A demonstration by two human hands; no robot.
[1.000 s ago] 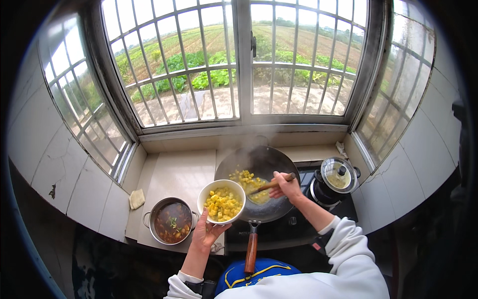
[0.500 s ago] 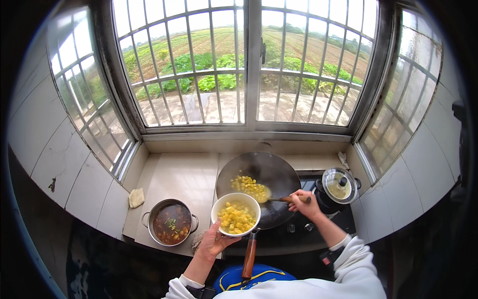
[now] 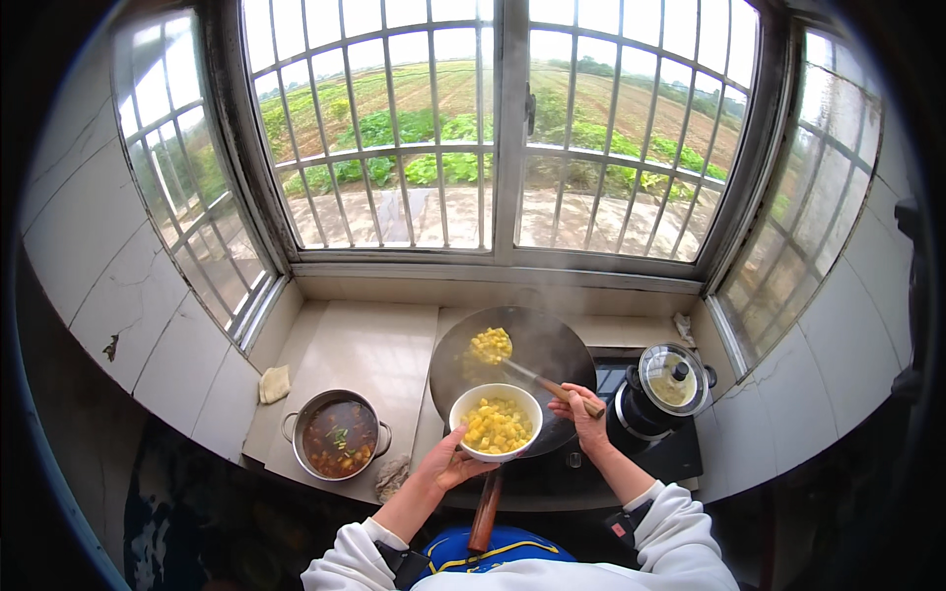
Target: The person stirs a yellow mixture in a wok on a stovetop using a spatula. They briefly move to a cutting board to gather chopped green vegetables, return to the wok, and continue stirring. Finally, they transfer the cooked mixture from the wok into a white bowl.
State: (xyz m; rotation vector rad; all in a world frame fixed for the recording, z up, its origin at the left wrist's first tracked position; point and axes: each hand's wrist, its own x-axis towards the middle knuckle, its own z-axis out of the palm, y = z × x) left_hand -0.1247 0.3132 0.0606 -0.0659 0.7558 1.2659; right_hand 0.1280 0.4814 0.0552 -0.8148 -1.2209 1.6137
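My left hand (image 3: 451, 463) grips a white bowl (image 3: 455, 433) by its left side and underside, over the near edge of a dark wok (image 3: 564, 347). Yellow cubed food (image 3: 496, 424) fills much of the bowl. In my right hand (image 3: 581, 414) is the wooden handle of a ladle (image 3: 532, 377), fingers wrapped round it. The ladle's head is heaped with the same yellow cubes (image 3: 490, 345) and hangs over the wok's left part. A few cubes seem to lie in the wok below it, blurred by steam. The wok's wooden handle (image 3: 485, 512) points toward me.
On the left counter (image 3: 365, 340) stands a two-handled steel pot (image 3: 336, 434) of brown soup. A crumpled cloth (image 3: 392, 477) lies beside it, and a folded cloth (image 3: 274, 384) by the left wall. At right sits a lidded pot (image 3: 674, 379). A barred window (image 3: 505, 148) rises behind.
The ladle has risen from the wok with a heap of yellow cubes, its head shifting left and away. The bowl has moved slightly right. Fewer cubes show in the wok.
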